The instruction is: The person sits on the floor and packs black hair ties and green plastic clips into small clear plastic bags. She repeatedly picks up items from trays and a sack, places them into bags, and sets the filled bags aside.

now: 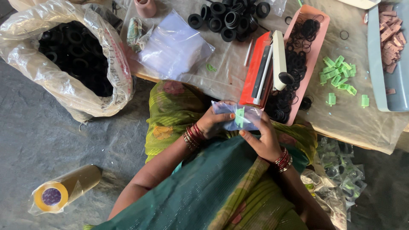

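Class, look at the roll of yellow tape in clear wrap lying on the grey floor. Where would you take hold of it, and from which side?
Grip the roll of yellow tape in clear wrap around the middle of its long cylindrical body, coming down from above. It lies on its side on the grey floor, so the curved wall is exposed for fingers to wrap, while the loose wrap at the ends looks slippery.

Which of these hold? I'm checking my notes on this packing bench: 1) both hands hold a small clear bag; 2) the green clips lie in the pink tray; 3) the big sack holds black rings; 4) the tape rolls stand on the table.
1) True: left hand and right hand hold the small clear bag.
2) False: the green clips lie on the table cover; the pink tray holds thin black rings.
3) True: the sack holds black rings.
4) False: the tape rolls lie on the floor.
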